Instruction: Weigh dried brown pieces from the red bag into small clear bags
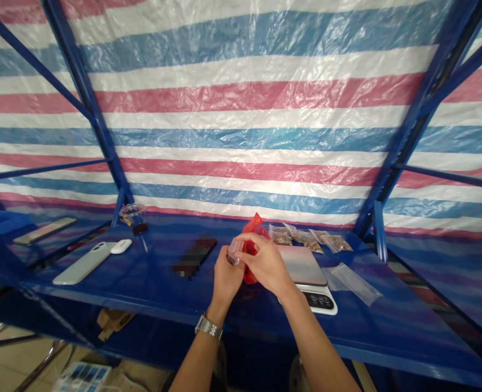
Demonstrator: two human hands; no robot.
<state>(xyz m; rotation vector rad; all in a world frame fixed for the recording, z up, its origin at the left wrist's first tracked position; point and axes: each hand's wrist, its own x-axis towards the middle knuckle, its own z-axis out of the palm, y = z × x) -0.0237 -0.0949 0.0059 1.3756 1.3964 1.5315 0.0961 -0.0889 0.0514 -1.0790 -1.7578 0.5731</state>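
Both hands meet over the blue shelf in front of me. My left hand [227, 277], with a metal watch on its wrist, is closed around a small clear plastic bag [235, 247]. The fingers of my right hand [265, 264] pinch the upper part of the same bag. Its contents are too small to make out. Just behind my hands stands a crumpled red plastic bag [251, 275], partly hidden by the right hand. To the right of it is a white kitchen scale [304, 267] with a metal plate and a black button panel.
Several clear bags of small brown pieces [306, 238] lie behind the scale; flat clear bags [355, 283] lie right of it. On the left are a dark phone [196, 256], a pale phone [84, 264], a white earbud case [121, 246] and a clear cup [137, 220]. Blue posts [98, 120] flank the shelf.
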